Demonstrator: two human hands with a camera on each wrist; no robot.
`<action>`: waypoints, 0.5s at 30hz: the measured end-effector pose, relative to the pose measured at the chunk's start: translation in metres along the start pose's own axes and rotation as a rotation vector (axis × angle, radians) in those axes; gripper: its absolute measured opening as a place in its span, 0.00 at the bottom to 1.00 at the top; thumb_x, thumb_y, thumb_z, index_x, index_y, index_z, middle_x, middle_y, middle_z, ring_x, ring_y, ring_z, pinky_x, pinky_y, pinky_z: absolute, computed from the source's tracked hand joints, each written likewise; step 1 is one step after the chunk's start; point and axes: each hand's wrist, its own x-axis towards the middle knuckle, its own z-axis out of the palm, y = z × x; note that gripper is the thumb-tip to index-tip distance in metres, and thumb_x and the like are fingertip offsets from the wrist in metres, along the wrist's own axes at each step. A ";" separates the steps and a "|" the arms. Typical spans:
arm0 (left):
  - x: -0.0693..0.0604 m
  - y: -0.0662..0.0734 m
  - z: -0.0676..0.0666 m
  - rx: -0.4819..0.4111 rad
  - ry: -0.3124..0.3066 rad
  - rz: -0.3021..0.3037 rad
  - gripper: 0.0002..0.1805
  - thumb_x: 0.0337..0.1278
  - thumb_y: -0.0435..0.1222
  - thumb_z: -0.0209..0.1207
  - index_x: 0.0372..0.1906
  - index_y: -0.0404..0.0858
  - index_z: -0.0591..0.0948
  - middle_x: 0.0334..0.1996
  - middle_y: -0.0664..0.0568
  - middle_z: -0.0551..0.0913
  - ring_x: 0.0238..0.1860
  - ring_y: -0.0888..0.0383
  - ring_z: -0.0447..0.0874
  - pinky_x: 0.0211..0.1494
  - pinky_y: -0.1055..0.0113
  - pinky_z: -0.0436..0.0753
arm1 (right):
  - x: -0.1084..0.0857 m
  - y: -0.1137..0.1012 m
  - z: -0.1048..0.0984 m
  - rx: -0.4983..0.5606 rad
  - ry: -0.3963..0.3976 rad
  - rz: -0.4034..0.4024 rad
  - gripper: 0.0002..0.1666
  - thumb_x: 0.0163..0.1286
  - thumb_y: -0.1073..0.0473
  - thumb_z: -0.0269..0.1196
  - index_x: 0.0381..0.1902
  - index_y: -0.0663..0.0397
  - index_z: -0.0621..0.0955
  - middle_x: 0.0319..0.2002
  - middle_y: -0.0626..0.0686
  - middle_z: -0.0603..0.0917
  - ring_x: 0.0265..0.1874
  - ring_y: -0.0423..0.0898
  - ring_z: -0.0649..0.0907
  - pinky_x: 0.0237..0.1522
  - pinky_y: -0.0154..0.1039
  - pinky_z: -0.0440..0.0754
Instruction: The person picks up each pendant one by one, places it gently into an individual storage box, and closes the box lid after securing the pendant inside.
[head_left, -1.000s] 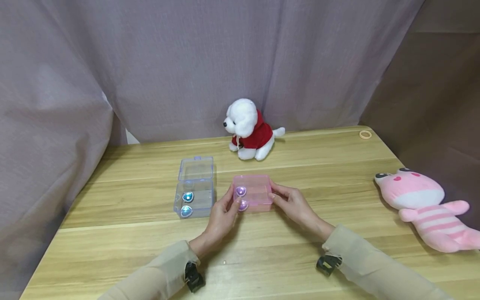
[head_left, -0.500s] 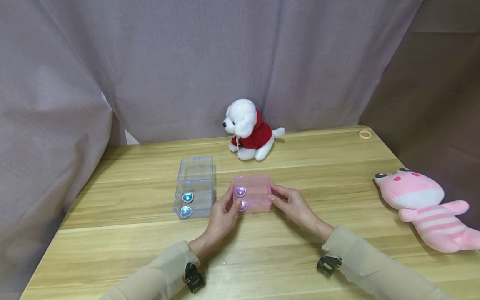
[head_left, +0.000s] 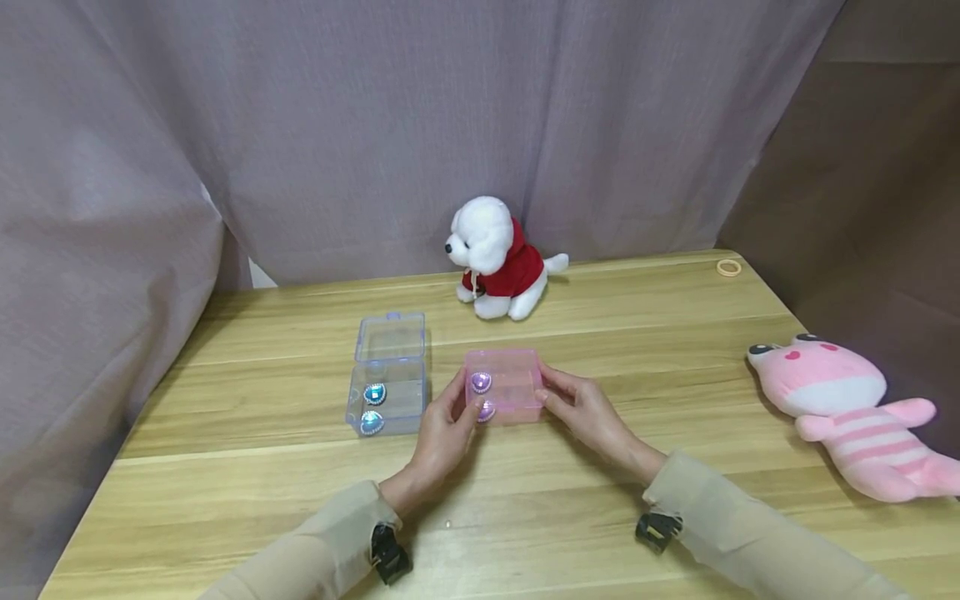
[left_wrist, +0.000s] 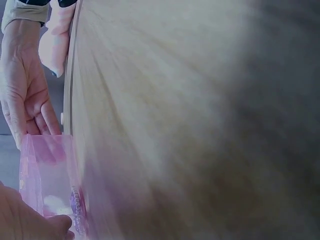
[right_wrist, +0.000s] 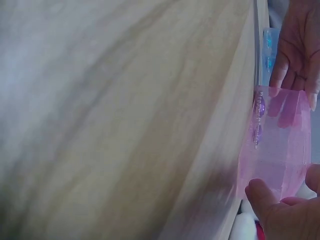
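Note:
A clear pink plastic box (head_left: 517, 379) sits on the table in the head view, with its lid apparently down. Two purple gems with beaded rims, the farther gem (head_left: 481, 382) and the nearer gem (head_left: 487, 411), lie inside at its left. My left hand (head_left: 442, 437) grips the box's left side, its thumb near the front gem. On the right side, my right hand (head_left: 592, 414) pinches the box between thumb and fingers. In the right wrist view the pink box (right_wrist: 277, 150) shows between both hands. Some fingertips are hidden behind it.
Left of the hands stands a clear blue box (head_left: 408, 400), lid raised, holding two blue gems (head_left: 375, 394). A white plush dog (head_left: 483, 237) in red sits behind. A pink plush frog (head_left: 847, 417) lies right; a small ring (head_left: 728, 267) is at the back corner.

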 end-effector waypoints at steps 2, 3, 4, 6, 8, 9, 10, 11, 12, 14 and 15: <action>0.001 0.001 0.000 -0.008 -0.002 -0.011 0.31 0.64 0.28 0.52 0.68 0.24 0.57 0.67 0.32 0.60 0.68 0.43 0.61 0.70 0.59 0.64 | 0.000 0.000 0.000 0.004 0.008 0.003 0.29 0.68 0.65 0.57 0.64 0.72 0.65 0.60 0.68 0.71 0.59 0.60 0.73 0.59 0.42 0.74; 0.001 0.001 0.001 -0.011 -0.003 -0.019 0.31 0.64 0.28 0.52 0.68 0.24 0.57 0.67 0.32 0.60 0.68 0.43 0.61 0.70 0.59 0.64 | 0.000 0.001 0.000 0.012 0.011 0.008 0.29 0.68 0.65 0.57 0.64 0.71 0.65 0.61 0.68 0.70 0.60 0.60 0.73 0.60 0.43 0.73; 0.002 0.002 0.001 -0.016 -0.003 -0.029 0.31 0.64 0.28 0.52 0.68 0.24 0.57 0.67 0.32 0.61 0.68 0.42 0.62 0.70 0.60 0.65 | 0.000 0.001 0.000 0.018 0.012 0.014 0.29 0.68 0.65 0.57 0.64 0.71 0.65 0.61 0.68 0.70 0.60 0.60 0.73 0.60 0.43 0.73; 0.003 0.003 0.002 -0.038 -0.008 -0.052 0.31 0.63 0.27 0.51 0.68 0.24 0.56 0.67 0.32 0.61 0.67 0.42 0.63 0.69 0.61 0.67 | 0.001 0.001 0.000 0.042 0.010 0.044 0.29 0.69 0.65 0.56 0.65 0.70 0.65 0.61 0.68 0.70 0.60 0.59 0.73 0.61 0.42 0.72; 0.005 0.003 0.002 -0.058 -0.011 -0.069 0.31 0.63 0.27 0.51 0.68 0.25 0.56 0.67 0.32 0.62 0.67 0.42 0.64 0.68 0.63 0.68 | 0.002 0.000 -0.001 0.076 0.004 0.076 0.29 0.69 0.65 0.56 0.65 0.70 0.64 0.62 0.68 0.70 0.61 0.59 0.72 0.62 0.43 0.71; 0.006 0.004 0.003 -0.068 -0.014 -0.070 0.31 0.63 0.26 0.51 0.68 0.25 0.56 0.67 0.32 0.61 0.67 0.41 0.63 0.68 0.63 0.68 | 0.002 0.000 -0.001 0.091 0.000 0.092 0.30 0.69 0.66 0.56 0.65 0.70 0.63 0.62 0.68 0.70 0.61 0.59 0.72 0.62 0.43 0.71; 0.007 0.004 0.003 -0.076 -0.019 -0.071 0.31 0.62 0.26 0.51 0.68 0.25 0.56 0.67 0.31 0.61 0.67 0.41 0.63 0.68 0.62 0.68 | 0.003 -0.001 -0.002 0.095 -0.006 0.099 0.30 0.69 0.65 0.55 0.66 0.70 0.63 0.62 0.68 0.69 0.62 0.59 0.72 0.63 0.43 0.70; 0.008 0.004 0.003 -0.084 -0.025 -0.069 0.31 0.62 0.26 0.51 0.68 0.24 0.55 0.67 0.31 0.60 0.67 0.41 0.62 0.68 0.62 0.67 | 0.003 -0.001 -0.003 0.100 -0.006 0.108 0.30 0.69 0.65 0.55 0.66 0.70 0.63 0.63 0.67 0.69 0.62 0.59 0.71 0.63 0.43 0.70; 0.009 0.005 0.003 -0.084 -0.031 -0.067 0.31 0.62 0.27 0.52 0.68 0.24 0.55 0.68 0.31 0.59 0.68 0.40 0.61 0.69 0.61 0.67 | 0.004 -0.001 -0.004 0.110 -0.006 0.113 0.30 0.69 0.65 0.55 0.66 0.70 0.62 0.63 0.68 0.69 0.62 0.59 0.71 0.63 0.43 0.70; 0.011 0.007 0.003 -0.077 -0.053 -0.066 0.33 0.62 0.27 0.52 0.69 0.23 0.53 0.68 0.30 0.57 0.68 0.40 0.59 0.70 0.59 0.64 | 0.006 -0.001 -0.005 0.119 -0.005 0.110 0.29 0.69 0.66 0.55 0.66 0.71 0.62 0.62 0.68 0.69 0.61 0.60 0.72 0.62 0.42 0.72; 0.012 0.009 0.002 -0.067 -0.066 -0.070 0.35 0.62 0.28 0.53 0.69 0.23 0.51 0.69 0.30 0.56 0.69 0.40 0.58 0.71 0.58 0.63 | 0.007 -0.001 -0.006 0.127 -0.006 0.109 0.29 0.69 0.67 0.54 0.66 0.72 0.62 0.62 0.69 0.69 0.60 0.61 0.73 0.61 0.41 0.74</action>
